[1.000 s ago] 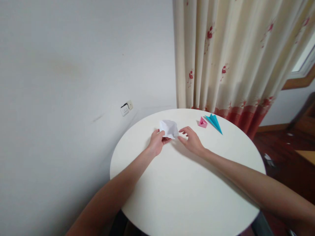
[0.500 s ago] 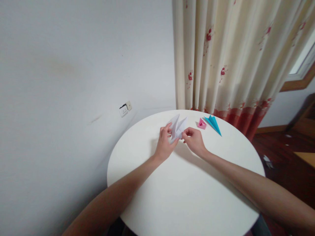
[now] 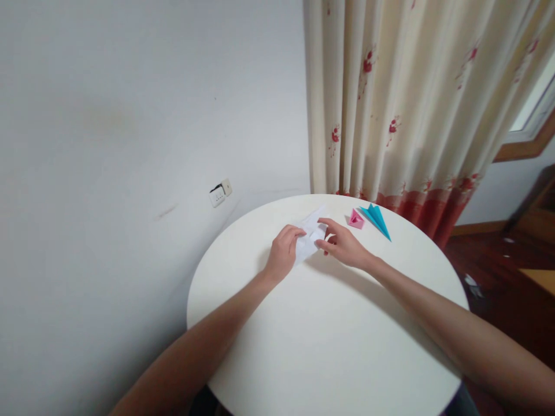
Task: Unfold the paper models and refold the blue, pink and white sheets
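Note:
A folded sheet of white paper (image 3: 309, 238) lies fairly flat over the far middle of the round white table (image 3: 338, 335). My left hand (image 3: 284, 251) is closed on its left side, fingertips resting on top of the paper. At the right edge of the sheet is my right hand (image 3: 344, 242), its thumb and forefinger spread apart. The thumb tip lies close to the paper; whether it touches cannot be made out. To the right of that hand sit a small pink folded paper piece (image 3: 356, 219) and a blue paper plane (image 3: 377, 221).
A wall with a socket (image 3: 217, 196) rises beyond the table on the left. Behind the far edge hangs a cream and red curtain (image 3: 403, 115). Dark wooden floor (image 3: 498, 300) shows on the right.
The white paper's raised flaps have come down, and the sheet is flatter. My left fingers have closed over its left side. My right thumb and forefinger have parted from their pinch.

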A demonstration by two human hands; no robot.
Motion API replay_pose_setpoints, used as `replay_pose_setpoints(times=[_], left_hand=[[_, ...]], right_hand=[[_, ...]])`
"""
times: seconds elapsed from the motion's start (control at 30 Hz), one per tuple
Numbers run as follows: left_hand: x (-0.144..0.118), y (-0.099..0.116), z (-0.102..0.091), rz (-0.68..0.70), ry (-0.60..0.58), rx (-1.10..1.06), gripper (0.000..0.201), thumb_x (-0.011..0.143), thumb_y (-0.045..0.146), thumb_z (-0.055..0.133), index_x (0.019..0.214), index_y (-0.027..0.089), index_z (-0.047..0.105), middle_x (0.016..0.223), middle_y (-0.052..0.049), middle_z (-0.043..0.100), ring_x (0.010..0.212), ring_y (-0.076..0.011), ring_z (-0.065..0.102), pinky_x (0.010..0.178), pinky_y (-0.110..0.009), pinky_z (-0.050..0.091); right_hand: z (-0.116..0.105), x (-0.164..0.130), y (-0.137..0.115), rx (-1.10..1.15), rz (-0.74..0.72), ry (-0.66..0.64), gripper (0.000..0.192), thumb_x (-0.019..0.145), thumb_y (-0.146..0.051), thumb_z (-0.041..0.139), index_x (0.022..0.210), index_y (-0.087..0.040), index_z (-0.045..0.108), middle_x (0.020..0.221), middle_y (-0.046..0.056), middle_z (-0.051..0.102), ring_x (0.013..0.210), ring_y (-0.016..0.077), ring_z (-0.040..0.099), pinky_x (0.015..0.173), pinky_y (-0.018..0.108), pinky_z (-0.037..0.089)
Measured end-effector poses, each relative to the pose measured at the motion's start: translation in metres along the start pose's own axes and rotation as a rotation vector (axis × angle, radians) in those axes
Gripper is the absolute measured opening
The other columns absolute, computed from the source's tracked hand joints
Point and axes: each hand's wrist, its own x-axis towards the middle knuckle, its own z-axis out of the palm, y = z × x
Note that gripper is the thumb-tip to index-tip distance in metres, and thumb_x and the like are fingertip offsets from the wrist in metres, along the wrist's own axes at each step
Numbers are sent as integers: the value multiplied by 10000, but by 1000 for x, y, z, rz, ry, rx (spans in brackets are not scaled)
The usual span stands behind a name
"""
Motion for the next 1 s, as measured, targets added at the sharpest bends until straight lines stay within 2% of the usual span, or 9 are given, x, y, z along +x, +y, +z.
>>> replay_pose_setpoints(times=[0.13,0.2,0.3,0.4,0.5,0.63,0.73,0.83,1.0], left_hand=[[1,-2,-3,28,-110,34,297,954,122,433,979,226,711,973,-67,652,955,-215,615,893,-334,480],[2,-1,-4,37,-140,53,313,964,131,424,997,227,720,977,-75,653,957,-222,612,896,-345,476],[1,0,-4,36,-162,88,310,986,162,428,1067,230,720,1003,-82,654,986,-233,605,924,-372,466],[-1,0,-3,22,-184,110,260,942,207,578,1174,236,692,1073,-82,650,1058,-253,595,977,-400,453],[-2,0,-2,-7,-186,114,389,841,205,723,1224,251,675,1117,-74,644,1097,-264,592,1008,-413,454],[-3,0,-3,9,-184,42,321,905,181,636,1212,255,695,1080,-70,656,1047,-226,620,965,-369,494],[-2,1,-3,27,-136,-3,249,937,158,571,1069,252,761,1020,-70,684,983,-205,649,913,-337,518],[-2,0,-2,1,-68,-28,276,912,117,564,985,261,789,1024,-69,711,972,-209,671,920,-350,529],[-2,-3,-2,-43,-64,-27,267,894,150,627,1075,271,780,1059,-67,704,1022,-219,663,985,-373,520]], right_hand=[[-11,0,-7,44,97,-170,335,854,-304,678,1153,-179,593,830,11,669,524,121,630,494,245,525],[-14,-1,-10,77,166,-217,272,853,-292,677,1081,-187,572,732,-12,665,511,135,650,449,213,490],[-14,-3,-12,132,223,-223,281,843,-288,683,1045,-213,503,686,-28,675,517,166,685,400,185,449],[-14,-5,-12,157,211,-243,268,869,-322,662,1026,-229,466,708,-27,680,524,182,702,379,187,441],[-16,-6,-14,133,185,-285,230,914,-375,619,1018,-235,469,750,-8,704,511,176,696,382,202,454],[-20,-8,-19,25,170,-286,157,956,-372,557,1006,-235,498,675,-17,703,461,161,661,402,214,455],[-22,-9,-20,-115,125,-256,85,961,-311,543,969,-226,548,596,-38,669,421,151,629,430,217,442],[-22,-8,-20,-312,53,-214,59,945,-227,552,919,-215,604,589,-36,665,417,136,614,490,220,434],[-20,-6,-21,-520,-39,-133,154,935,-127,523,924,-208,653,641,-2,696,506,152,643,569,234,413]])
